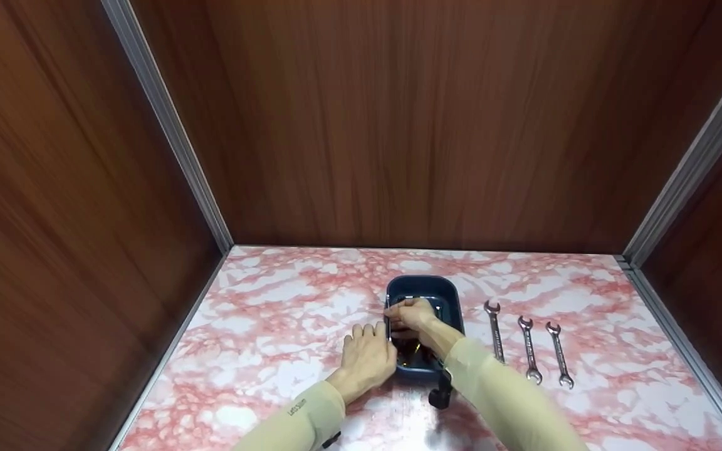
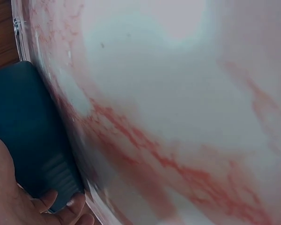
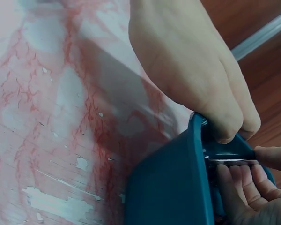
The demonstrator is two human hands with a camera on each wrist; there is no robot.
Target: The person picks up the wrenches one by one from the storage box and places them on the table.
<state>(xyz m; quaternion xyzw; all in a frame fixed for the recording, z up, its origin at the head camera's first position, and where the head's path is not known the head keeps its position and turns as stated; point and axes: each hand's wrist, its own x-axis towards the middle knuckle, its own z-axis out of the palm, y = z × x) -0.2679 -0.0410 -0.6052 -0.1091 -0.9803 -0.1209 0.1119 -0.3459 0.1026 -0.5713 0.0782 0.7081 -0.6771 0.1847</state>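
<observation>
A dark blue plastic bin (image 1: 423, 284) stands upright on the table. My left hand (image 1: 366, 358) grips its left side. In the right wrist view, that hand (image 3: 192, 61) reaches over the rim, and in the left wrist view its curled fingers (image 2: 68, 206) lie by the bin's outer wall (image 2: 30, 126). My right hand (image 1: 414, 316) is inside the bin. Its thumb and fingers (image 3: 243, 187) pinch a thin shiny strip (image 3: 229, 161), which looks metallic; its kind is hidden. Dark shapes with yellowish glints (image 1: 416, 352) lie low in the bin, too small to tell.
Three silver wrenches lie right of the bin: one (image 1: 494, 329) partly behind the right forearm, a middle one (image 1: 529, 347) and a right one (image 1: 559, 354). A black device (image 1: 440, 396) is at the right wrist. Brown wood panels (image 1: 411, 125) enclose the marbled table (image 1: 286, 300).
</observation>
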